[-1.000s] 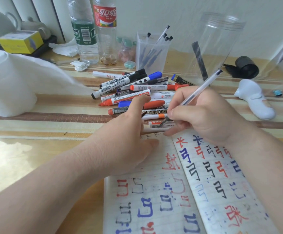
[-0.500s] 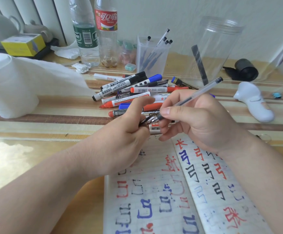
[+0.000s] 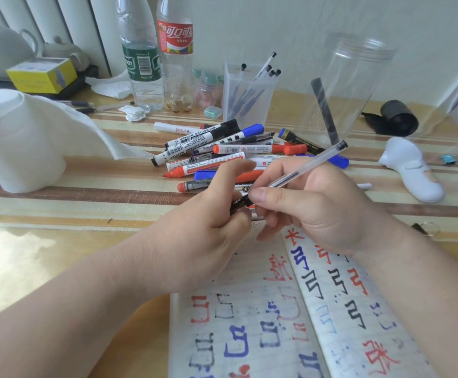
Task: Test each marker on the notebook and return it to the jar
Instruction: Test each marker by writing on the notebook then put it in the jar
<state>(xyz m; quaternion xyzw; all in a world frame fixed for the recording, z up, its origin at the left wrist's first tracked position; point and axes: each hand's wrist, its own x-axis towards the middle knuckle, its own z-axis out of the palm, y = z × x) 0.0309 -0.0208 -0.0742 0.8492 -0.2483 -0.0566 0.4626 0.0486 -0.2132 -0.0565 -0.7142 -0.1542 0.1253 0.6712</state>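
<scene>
Both hands are up over the top edge of the notebook point(image 3: 249, 323), and they meet in the middle. The right hand point(image 3: 318, 211) grips a clear-barrelled pen point(image 3: 304, 170), thumb and curled fingers pinching it low on the barrel, and its capped far end tilts up and away to the right. The left hand point(image 3: 208, 233) is curled around a small black cap point(image 3: 238, 204) right at the pen's writing end, with its index finger stretched forward over the top. Whether the cap is seated on the tip, I cannot tell.

The notebook lies open on the counter point(image 3: 58, 197) beneath the wrists, its pages covered in red, blue and black test marks. Just beyond the hands sits a loose heap of markers point(image 3: 222, 154) in black, red and blue, lying flat on the counter. Behind them and to the right stands the tall clear jar point(image 3: 358, 85), upright, with a dark strip showing in it. A frosted pen cup point(image 3: 247, 94) holds several pens, two plastic bottles point(image 3: 151, 64) stand to its left, and a white paper roll point(image 3: 12, 143) sits far left.
</scene>
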